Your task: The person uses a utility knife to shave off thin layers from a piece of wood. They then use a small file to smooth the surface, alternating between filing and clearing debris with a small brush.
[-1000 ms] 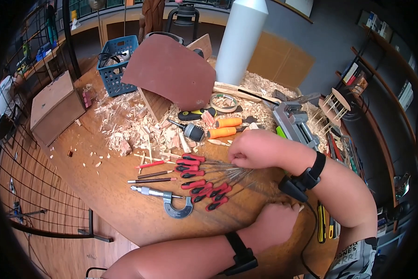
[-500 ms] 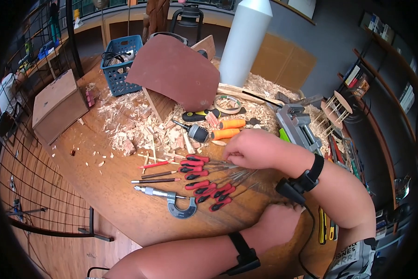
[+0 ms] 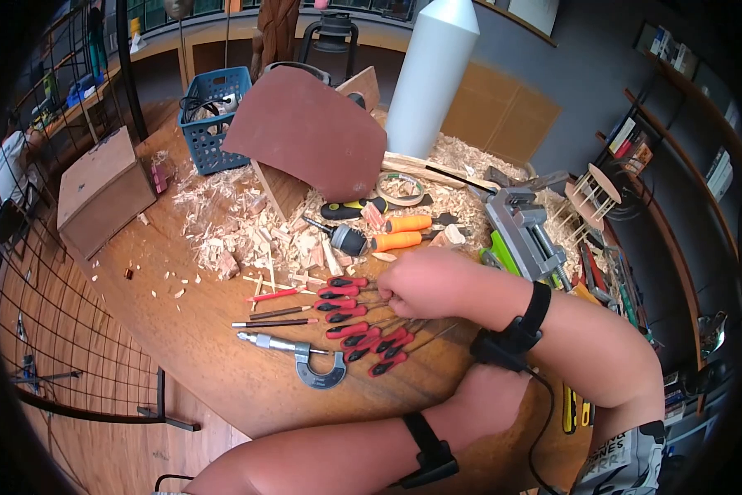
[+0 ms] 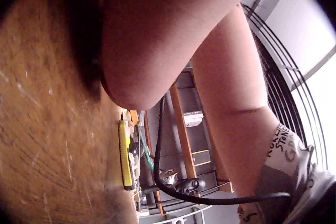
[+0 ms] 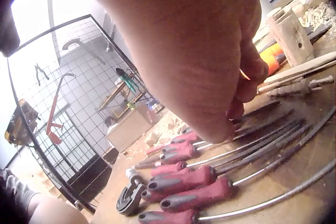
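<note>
Several red-handled files [image 3: 356, 340] lie mid-table [image 3: 198, 351], handles left, shafts [image 5: 257, 150] running right beneath the nearer right hand [image 3: 425, 283], fingers curled, grip unclear; left hand [image 3: 491, 400] sits on the near side, hold hidden.

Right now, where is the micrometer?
In the head view, the micrometer lies on the table, left of centre, just below the black pencil and left of the lowest red-handled tool.

woodworking workshop: bench [image 3: 198, 346] strewn with wood shavings [image 3: 214, 219], red-handled tools [image 3: 346, 331], a micrometer [image 3: 321, 379], a vise [image 3: 518, 223]; saw [image 5: 54, 109] hangs beyond.
</note>
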The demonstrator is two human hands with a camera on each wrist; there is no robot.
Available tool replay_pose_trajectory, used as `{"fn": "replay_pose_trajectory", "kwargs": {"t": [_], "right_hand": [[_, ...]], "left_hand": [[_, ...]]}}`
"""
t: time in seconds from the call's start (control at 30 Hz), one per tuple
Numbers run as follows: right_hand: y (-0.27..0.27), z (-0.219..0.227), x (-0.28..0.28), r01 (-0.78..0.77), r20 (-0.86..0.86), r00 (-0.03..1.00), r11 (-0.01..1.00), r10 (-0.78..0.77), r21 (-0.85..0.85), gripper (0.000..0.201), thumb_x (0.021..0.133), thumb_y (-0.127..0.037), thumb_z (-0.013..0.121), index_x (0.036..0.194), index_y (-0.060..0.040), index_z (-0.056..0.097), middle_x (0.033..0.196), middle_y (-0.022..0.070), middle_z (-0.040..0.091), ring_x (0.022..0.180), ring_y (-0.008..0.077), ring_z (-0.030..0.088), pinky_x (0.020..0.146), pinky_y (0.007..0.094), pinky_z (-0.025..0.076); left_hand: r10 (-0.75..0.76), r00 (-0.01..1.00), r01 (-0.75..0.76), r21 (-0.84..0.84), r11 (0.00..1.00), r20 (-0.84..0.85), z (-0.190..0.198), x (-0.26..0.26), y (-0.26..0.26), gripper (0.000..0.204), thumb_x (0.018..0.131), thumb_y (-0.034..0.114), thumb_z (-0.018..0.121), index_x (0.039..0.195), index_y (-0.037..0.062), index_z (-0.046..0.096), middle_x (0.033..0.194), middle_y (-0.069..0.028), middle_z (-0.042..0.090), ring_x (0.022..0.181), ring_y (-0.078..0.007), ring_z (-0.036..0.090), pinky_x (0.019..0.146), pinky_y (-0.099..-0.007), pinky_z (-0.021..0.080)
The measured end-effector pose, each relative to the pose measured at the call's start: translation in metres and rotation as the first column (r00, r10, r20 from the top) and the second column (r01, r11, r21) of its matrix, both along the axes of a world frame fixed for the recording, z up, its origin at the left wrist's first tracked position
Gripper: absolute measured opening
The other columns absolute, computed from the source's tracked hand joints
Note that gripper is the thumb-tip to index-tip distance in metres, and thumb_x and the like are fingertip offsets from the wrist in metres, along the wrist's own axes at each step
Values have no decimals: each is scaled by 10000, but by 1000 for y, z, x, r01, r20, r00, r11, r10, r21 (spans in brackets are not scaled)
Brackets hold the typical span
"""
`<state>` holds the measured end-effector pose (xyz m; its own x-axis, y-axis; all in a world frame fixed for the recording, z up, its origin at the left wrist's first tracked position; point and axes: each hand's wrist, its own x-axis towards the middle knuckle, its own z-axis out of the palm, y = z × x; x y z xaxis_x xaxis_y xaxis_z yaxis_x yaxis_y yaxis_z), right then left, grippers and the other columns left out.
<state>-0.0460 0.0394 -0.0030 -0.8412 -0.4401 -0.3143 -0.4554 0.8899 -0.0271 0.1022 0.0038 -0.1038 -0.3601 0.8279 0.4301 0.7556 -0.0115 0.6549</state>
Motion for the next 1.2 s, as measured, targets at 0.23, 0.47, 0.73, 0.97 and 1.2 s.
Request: {"fn": "replay_pose_trajectory", "kwargs": {"t": [0.23, 0.47, 0.73, 0.97, 1.2], "right_hand": [[-2, 9, -1, 40, 21, 999, 996, -38, -86, 60, 788, -156, 645, 783, -99, 664, 746, 77, 676, 742, 304, 677, 653, 424, 540], [4, 32, 3, -134, -29, 991, 953, 131, -272, 118, 803, -121, 639, 915, -97, 667, 922, 87, 664, 916, 289, 674, 730, 434, 550], [-16, -3, 5, -338, -187, 930, 936, 316, -100, 121, 800, -152, 669, 903, -87, 667, 904, 90, 647, 854, 307, 680, 701, 426, 559], [-5, 91, 58, -161, -376, 924, 821, -70, -548, 103, 772, -89, 682, 819, -61, 594, 788, 70, 633, 707, 250, 661, 623, 362, 523], [71, 93, 222, -353, -437, 405, 304, -803, -885, 204, 862, -8, 675, 850, -74, 482, 769, 45, 559, 640, 101, 500, 564, 227, 411]], "left_hand": [[-40, 997, 48, -142, 989, 60, 23, -7, -11, 337, 759, 177, 680, 1039, -8, 643, 910, -184, 700, 872, -320, 695, 761, -429, 562], [-71, 995, 83, -194, 978, 69, 28, -9, -15, 273, 786, 214, 693, 966, 18, 634, 872, -186, 683, 861, -304, 684, 748, -432, 549], [227, 951, -192, 178, 965, -208, 16, -5, -14, 359, 792, 228, 636, 1086, 23, 611, 1147, -188, 599, 1066, -317, 560, 887, -387, 472], [-104, 980, 126, -125, 984, 169, 15, -9, -5, 407, 825, 236, 611, 1170, 20, 594, 1196, -247, 614, 1119, -351, 607, 853, -492, 500], [-41, 836, 79, -47, 996, 547, 30, -32, -5, 293, 881, 204, 627, 1123, 50, 568, 914, -126, 662, 757, -250, 665, 659, -386, 526]]}}
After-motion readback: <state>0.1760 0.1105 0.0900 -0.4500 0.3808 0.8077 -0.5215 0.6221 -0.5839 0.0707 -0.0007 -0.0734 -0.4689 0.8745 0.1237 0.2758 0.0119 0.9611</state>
